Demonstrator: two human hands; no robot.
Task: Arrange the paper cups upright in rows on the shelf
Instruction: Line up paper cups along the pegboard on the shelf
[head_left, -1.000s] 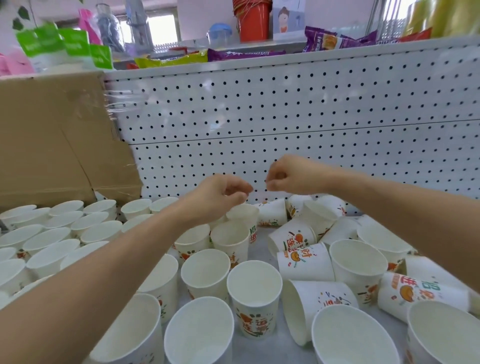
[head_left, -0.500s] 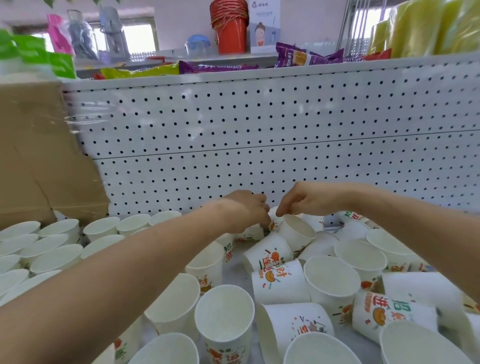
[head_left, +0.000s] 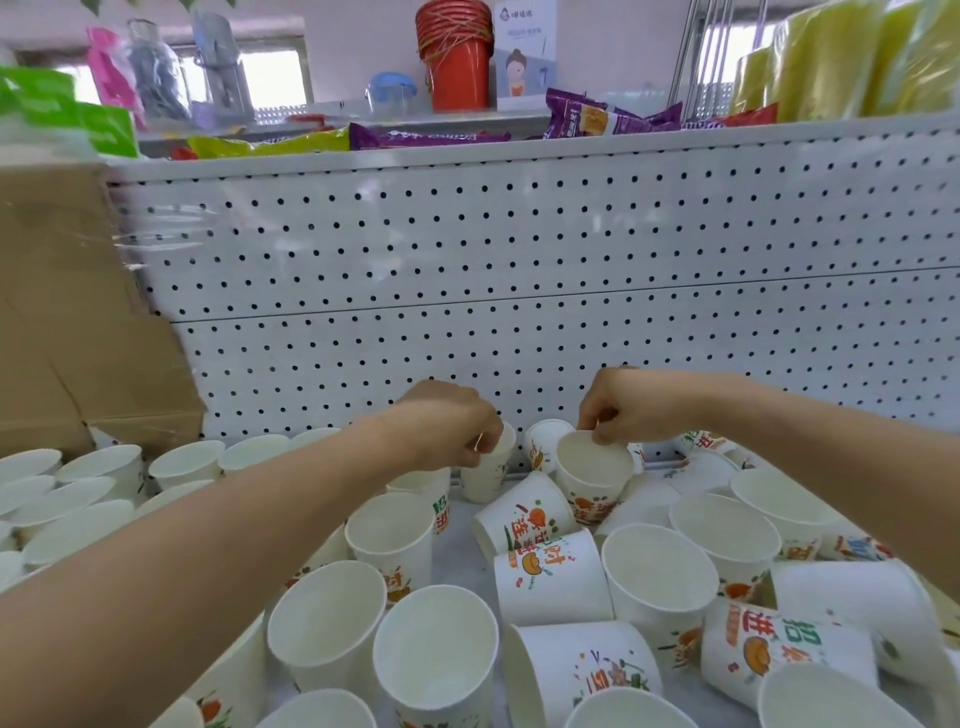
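Nearest, many white paper cups (head_left: 436, 654) are spread over the grey shelf (head_left: 464, 551). Nothing is seen inside them. Some are stood up with the open end on top. Others, like one lying cup (head_left: 553, 582), are tipped on their sides. Orange fruit pictures and green and orange writing are printed on the outsides. On the left, neat rows of upright cups (head_left: 78, 493) are packed close together. Farther back, the rim of a tilted cup (head_left: 592, 473) is pinched by the right hand (head_left: 623, 405). A small cup (head_left: 491, 480) just beside it is gripped at the rim by the curled fingers of the left hand (head_left: 447, 431). Behind, a white wall with little holes (head_left: 519, 291) is seen, with a brown cardboard box (head_left: 78, 322) on the left. On top, stacked red buckets (head_left: 457, 57) and snack bags (head_left: 426, 137) are kept.
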